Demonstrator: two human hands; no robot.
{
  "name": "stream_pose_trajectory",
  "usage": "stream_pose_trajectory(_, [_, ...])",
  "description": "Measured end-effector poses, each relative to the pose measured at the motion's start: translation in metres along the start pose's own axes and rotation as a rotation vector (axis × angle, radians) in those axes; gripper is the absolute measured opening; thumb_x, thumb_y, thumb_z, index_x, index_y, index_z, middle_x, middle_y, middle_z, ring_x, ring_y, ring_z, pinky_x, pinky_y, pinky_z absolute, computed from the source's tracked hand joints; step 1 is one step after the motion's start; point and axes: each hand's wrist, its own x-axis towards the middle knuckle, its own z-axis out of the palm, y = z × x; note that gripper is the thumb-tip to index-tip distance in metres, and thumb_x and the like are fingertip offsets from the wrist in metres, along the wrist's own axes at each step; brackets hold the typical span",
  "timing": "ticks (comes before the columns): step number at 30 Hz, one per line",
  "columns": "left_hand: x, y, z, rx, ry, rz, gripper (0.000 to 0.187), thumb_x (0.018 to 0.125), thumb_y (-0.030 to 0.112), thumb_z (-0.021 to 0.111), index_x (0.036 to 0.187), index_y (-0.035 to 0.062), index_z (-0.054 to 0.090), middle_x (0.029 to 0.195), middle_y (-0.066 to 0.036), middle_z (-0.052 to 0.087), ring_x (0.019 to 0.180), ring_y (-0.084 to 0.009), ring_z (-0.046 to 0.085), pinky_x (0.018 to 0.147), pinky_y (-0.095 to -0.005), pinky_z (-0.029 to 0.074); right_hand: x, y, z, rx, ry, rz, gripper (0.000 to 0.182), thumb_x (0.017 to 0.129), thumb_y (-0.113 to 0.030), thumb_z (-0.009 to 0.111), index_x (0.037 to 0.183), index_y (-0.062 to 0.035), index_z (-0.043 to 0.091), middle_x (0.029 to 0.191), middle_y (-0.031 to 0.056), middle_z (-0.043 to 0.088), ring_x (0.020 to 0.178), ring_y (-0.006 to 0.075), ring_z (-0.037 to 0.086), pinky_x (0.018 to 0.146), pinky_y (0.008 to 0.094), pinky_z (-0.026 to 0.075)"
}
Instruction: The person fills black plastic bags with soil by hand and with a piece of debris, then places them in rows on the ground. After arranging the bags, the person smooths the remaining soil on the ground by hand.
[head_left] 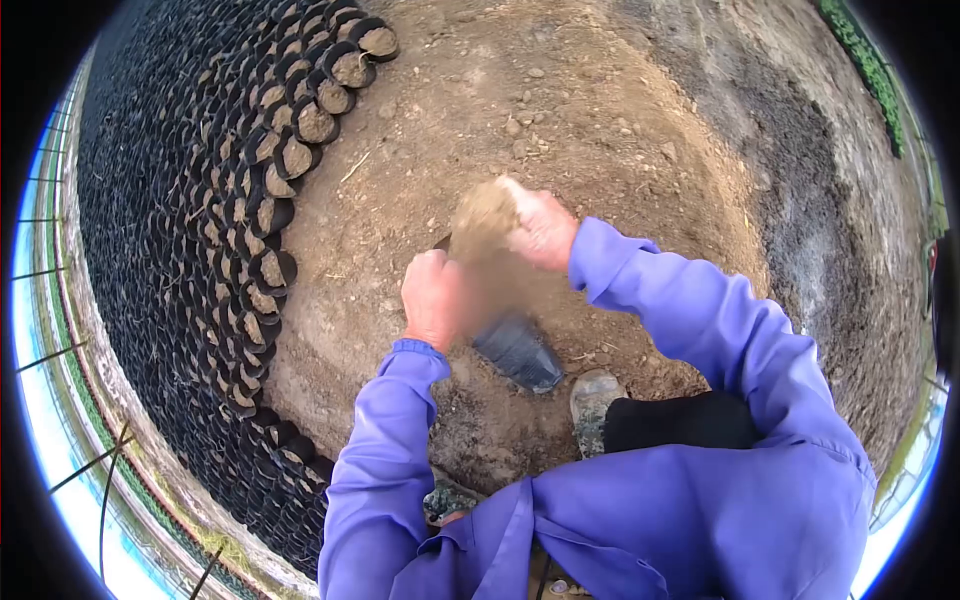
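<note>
My left hand (432, 298) is closed, with a dark edge beside its fingers that looks like the rim of a black plastic nursery bag (443, 242). My right hand (541, 229) is opposite it, fingers curled against a blurred tan mass of soil (484, 213). Whether a tool is inside that grip cannot be made out. A brown smear hides the space just below both hands. Under it, a flat stack of black plastic bags (518, 352) lies on the ground in front of my shoe (597, 395).
Soil-filled black bags (297, 158) stand in dense rows along the left. Loose brown soil (600, 130) with small stones spreads ahead. Darker grey ground (800, 200) lies to the right. A dark, thin stake (115, 460) rises at the lower left.
</note>
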Motion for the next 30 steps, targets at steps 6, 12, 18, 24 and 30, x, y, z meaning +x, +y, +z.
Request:
stream_pose_trajectory(6, [-0.005, 0.005, -0.001, 0.052, -0.112, -0.088, 0.016, 0.070, 0.017, 0.062, 0.076, 0.0092, 0.050, 0.085, -0.009, 0.052, 0.082, -0.0323, 0.052, 0.066, -0.0442, 0.043, -0.004, -0.013, 0.005, 0.243, 0.275, 0.224, 0.036, 0.089, -0.006, 0.043, 0.124, -0.0114, 0.046, 0.103, 0.0102, 0.062, 0.088, 0.0203, 0.063, 0.066, 0.0348, 0.052])
stream_pose_trajectory(12, [0.003, 0.003, -0.005, -0.058, -0.232, -0.297, 0.012, 0.074, 0.015, 0.060, 0.080, 0.0091, 0.052, 0.085, -0.013, 0.053, 0.085, -0.0328, 0.057, 0.068, -0.0440, 0.046, -0.045, 0.016, -0.007, 0.623, 0.434, 0.330, 0.034, 0.087, -0.003, 0.040, 0.120, -0.0106, 0.046, 0.102, 0.0068, 0.062, 0.077, 0.0150, 0.065, 0.051, 0.0241, 0.052])
stream_pose_trajectory(18, [-0.023, -0.085, -0.031, -0.249, 0.209, -0.568, 0.015, 0.073, 0.010, 0.063, 0.083, 0.0052, 0.054, 0.082, -0.015, 0.054, 0.075, -0.0340, 0.057, 0.065, -0.0422, 0.048, -0.101, 0.040, 0.000, 0.706, 0.310, 0.608, 0.031, 0.089, -0.006, 0.037, 0.118, -0.0106, 0.044, 0.095, 0.0101, 0.063, 0.066, 0.0165, 0.064, 0.046, 0.0231, 0.053])
stream_pose_trajectory(24, [-0.025, -0.227, -0.056, 0.416, 0.224, -0.516, 0.025, 0.070, 0.013, 0.073, 0.084, 0.0035, 0.054, 0.083, -0.016, 0.056, 0.078, -0.0356, 0.058, 0.071, -0.0427, 0.048, -0.105, 0.053, 0.022, 1.068, 0.410, 0.777, 0.026, 0.091, -0.006, 0.037, 0.111, 0.0021, 0.052, 0.093, 0.0132, 0.062, 0.071, 0.0192, 0.061, 0.058, 0.0301, 0.054])
stream_pose_trajectory(30, [-0.011, -0.157, -0.075, 0.405, 0.301, -0.414, 0.046, 0.071, 0.013, 0.074, 0.110, 0.0055, 0.050, 0.095, -0.018, 0.054, 0.087, -0.0349, 0.057, 0.073, -0.0406, 0.048, -0.055, 0.113, -0.017, 1.473, 0.716, 0.701, 0.019, 0.090, 0.001, 0.035, 0.100, 0.0156, 0.039, 0.106, 0.0265, 0.050, 0.093, 0.0371, 0.059, 0.083, 0.0443, 0.056])
